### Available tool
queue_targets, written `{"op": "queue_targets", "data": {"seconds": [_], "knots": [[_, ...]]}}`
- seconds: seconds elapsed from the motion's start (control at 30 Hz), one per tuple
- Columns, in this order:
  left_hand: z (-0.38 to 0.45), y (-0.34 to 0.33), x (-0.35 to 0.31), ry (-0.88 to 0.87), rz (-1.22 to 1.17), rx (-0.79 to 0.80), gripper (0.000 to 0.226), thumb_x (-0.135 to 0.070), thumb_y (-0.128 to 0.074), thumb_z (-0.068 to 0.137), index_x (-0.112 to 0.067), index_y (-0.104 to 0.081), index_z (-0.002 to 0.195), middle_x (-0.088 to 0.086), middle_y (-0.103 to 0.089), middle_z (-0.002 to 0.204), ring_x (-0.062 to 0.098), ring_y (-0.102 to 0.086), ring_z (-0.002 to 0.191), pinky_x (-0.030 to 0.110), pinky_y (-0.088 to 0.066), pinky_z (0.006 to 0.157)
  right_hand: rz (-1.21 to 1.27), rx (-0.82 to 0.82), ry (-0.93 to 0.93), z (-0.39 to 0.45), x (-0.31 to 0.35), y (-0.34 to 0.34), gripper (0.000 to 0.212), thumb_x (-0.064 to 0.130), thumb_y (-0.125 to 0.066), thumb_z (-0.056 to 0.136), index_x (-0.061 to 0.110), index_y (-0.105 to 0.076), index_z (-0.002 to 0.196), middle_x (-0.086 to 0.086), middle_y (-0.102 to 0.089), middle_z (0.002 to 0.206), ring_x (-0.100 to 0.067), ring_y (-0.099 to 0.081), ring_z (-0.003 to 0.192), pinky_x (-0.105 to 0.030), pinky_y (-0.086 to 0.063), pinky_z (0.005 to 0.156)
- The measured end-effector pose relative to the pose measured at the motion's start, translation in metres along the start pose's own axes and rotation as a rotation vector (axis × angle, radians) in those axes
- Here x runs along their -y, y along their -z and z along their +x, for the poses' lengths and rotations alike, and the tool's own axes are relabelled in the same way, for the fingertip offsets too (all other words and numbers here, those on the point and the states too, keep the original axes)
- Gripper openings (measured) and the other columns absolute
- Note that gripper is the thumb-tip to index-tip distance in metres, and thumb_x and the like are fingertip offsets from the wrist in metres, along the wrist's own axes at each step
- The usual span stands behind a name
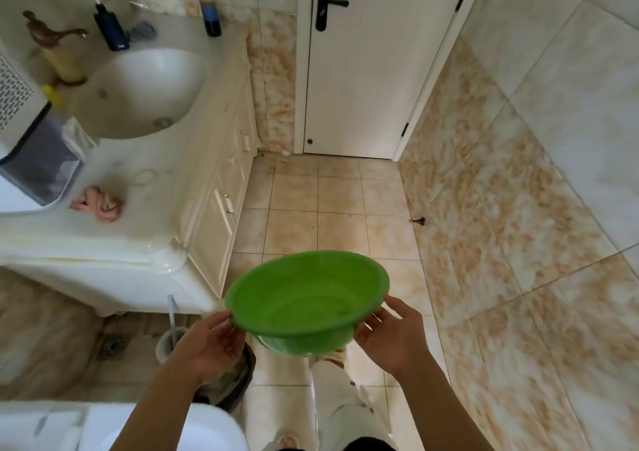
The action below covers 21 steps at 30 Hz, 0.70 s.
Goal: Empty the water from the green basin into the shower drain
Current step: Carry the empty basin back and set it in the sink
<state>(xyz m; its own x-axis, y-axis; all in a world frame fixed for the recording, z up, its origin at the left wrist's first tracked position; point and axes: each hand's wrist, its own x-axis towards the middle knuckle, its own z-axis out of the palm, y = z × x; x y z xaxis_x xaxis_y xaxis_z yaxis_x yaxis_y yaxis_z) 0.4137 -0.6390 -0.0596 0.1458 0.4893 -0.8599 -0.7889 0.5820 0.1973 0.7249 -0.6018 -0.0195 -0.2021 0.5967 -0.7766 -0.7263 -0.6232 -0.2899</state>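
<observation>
I hold a round green basin [306, 298] in front of me above the tiled floor, roughly level, with its far edge slightly higher. My left hand [211, 341] grips its rim on the left side and my right hand [389, 333] grips the rim on the right. The inside of the basin looks shiny; I cannot tell how much water it holds. A round floor drain [112, 343] shows in the floor at the lower left, beside the vanity's base.
A white vanity with a sink [138, 91] fills the left side. A toilet brush holder [169, 341], a dark bin [238, 378] and a toilet [145, 430] stand near my left arm. A shut white door [366, 70] is ahead, and a tiled wall [518, 208] runs along the right.
</observation>
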Motion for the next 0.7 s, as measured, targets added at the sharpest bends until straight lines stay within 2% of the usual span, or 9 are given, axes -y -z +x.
{"op": "queue_targets", "data": {"seconds": [0.13, 0.23, 0.33, 0.5, 0.7], "knots": [[0.039, -0.043, -0.035, -0.011, 0.029, -0.052, 0.016, -0.016, -0.066, 0.079, -0.001, -0.063, 0.087, 0.012, -0.063, 0.072, 0.022, -0.058, 0.071, 0.028, -0.058, 0.053, -0.03, 0.021, -0.017, 0.044, 0.046, -0.022, 0.022, 0.022, -0.069, 0.071, 0.004, -0.06, 0.081, -0.013, -0.056, 0.075, -0.028, -0.053, 0.067, -0.034, -0.047, 0.061], [0.063, -0.084, -0.059, -0.05, 0.0, -0.085, 0.013, -0.016, -0.063, 0.085, -0.003, -0.062, 0.088, 0.011, -0.059, 0.082, 0.022, -0.056, 0.072, 0.029, -0.058, 0.054, -0.029, 0.042, -0.018, 0.072, 0.087, -0.042, 0.022, 0.022, -0.068, 0.072, 0.005, -0.059, 0.083, -0.014, -0.056, 0.076, -0.028, -0.054, 0.066, -0.033, -0.046, 0.059], [0.082, -0.139, -0.077, -0.082, -0.039, -0.094, 0.014, -0.016, -0.06, 0.087, -0.003, -0.06, 0.086, 0.01, -0.055, 0.08, 0.022, -0.054, 0.07, 0.029, -0.058, 0.051, -0.07, 0.087, 0.001, 0.098, 0.137, -0.069, 0.025, 0.023, -0.068, 0.074, 0.005, -0.059, 0.088, -0.013, -0.053, 0.08, -0.027, -0.053, 0.067, -0.033, -0.045, 0.06], [0.099, -0.229, -0.113, -0.18, -0.016, -0.123, 0.014, -0.017, -0.062, 0.087, -0.004, -0.058, 0.087, 0.011, -0.053, 0.08, 0.023, -0.052, 0.068, 0.028, -0.055, 0.047, -0.117, 0.171, 0.059, 0.136, 0.213, -0.12, 0.024, 0.022, -0.069, 0.071, 0.005, -0.061, 0.086, -0.008, -0.053, 0.073, -0.024, -0.053, 0.068, -0.033, -0.044, 0.061], [0.116, -0.271, -0.164, -0.222, -0.042, -0.13, 0.012, -0.016, -0.064, 0.086, -0.005, -0.059, 0.089, 0.01, -0.054, 0.08, 0.022, -0.052, 0.067, 0.027, -0.056, 0.048, -0.105, 0.225, 0.036, 0.176, 0.25, -0.161, 0.022, 0.022, -0.066, 0.076, 0.008, -0.062, 0.092, -0.007, -0.057, 0.075, -0.024, -0.055, 0.069, -0.033, -0.044, 0.06]]}}
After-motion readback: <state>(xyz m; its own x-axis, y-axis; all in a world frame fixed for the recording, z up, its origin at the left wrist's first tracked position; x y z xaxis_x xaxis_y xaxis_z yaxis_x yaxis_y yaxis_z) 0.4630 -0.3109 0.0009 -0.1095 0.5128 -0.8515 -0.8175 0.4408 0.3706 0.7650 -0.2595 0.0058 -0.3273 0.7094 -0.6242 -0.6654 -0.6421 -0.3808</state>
